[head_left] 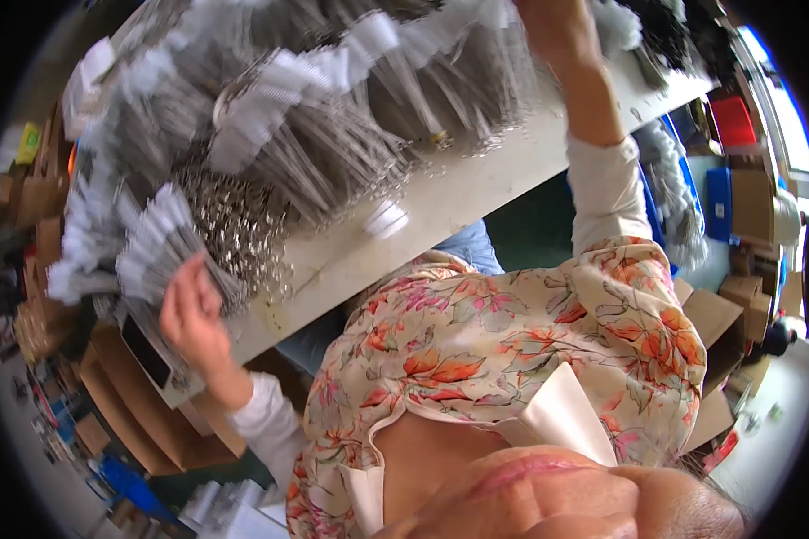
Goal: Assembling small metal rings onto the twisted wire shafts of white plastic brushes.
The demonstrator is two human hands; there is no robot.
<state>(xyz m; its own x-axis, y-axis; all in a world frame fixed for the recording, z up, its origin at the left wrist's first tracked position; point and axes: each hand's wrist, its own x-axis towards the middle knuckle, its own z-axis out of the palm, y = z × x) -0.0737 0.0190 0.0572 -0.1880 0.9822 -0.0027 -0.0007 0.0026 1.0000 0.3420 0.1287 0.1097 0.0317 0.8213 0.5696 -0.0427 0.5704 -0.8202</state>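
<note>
My left hand (191, 316) is at the table's left end, its fingers curled together beside a fanned bundle of pale, translucent strips (155, 238). What the fingers hold, if anything, cannot be made out. Right of that bundle lies a heap of small shiny metal pieces (234, 220). My right hand (557, 27) reaches to the far side of the table, over the right end of the strips; its fingers are cut off by the upper edge. Between my hands, thick bundles of long, thin pale strips with broad white ends (310, 117) cover the table.
The pale table (485, 184) slants across the view, with a small white round piece (386, 219) near its front edge. A dark flat device (146, 349) lies at the left corner. Cardboard boxes (139, 404) stand below left; a blue bin (719, 202) is at right.
</note>
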